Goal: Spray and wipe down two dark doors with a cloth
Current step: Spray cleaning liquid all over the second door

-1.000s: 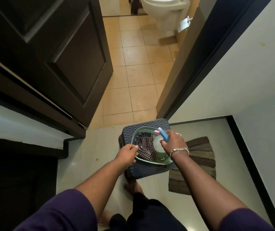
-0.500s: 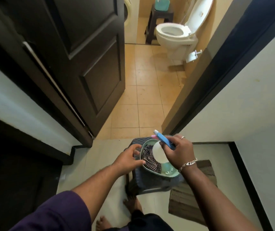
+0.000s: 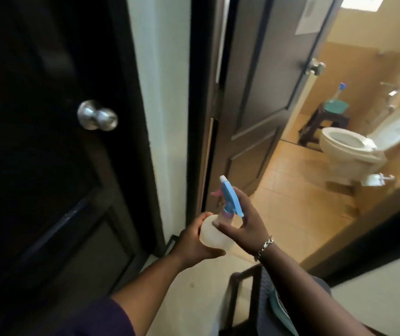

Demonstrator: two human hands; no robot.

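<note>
A spray bottle [image 3: 218, 221] with a pale round body and a blue nozzle head is held up between both hands. My left hand [image 3: 194, 241] cups its body from below and the left. My right hand [image 3: 245, 221] grips the neck below the blue head. A closed dark door [image 3: 43, 166] with a silver knob [image 3: 97, 115] fills the left. A second dark door [image 3: 266, 81] stands open into a bathroom, right of the white wall strip. The cloth is hidden.
A dark stool [image 3: 247, 299] with the edge of a green basket [image 3: 281, 314] stands at the bottom right, under my right arm. In the bathroom are a white toilet [image 3: 354, 151], tan floor tiles [image 3: 298, 209] and a small dark stool [image 3: 325, 122] with a teal basin.
The view has swung up from the basket to the doors. The spray bottle has come up out of the basket, and my left hand has left the basket rim and taken the bottle's body.
</note>
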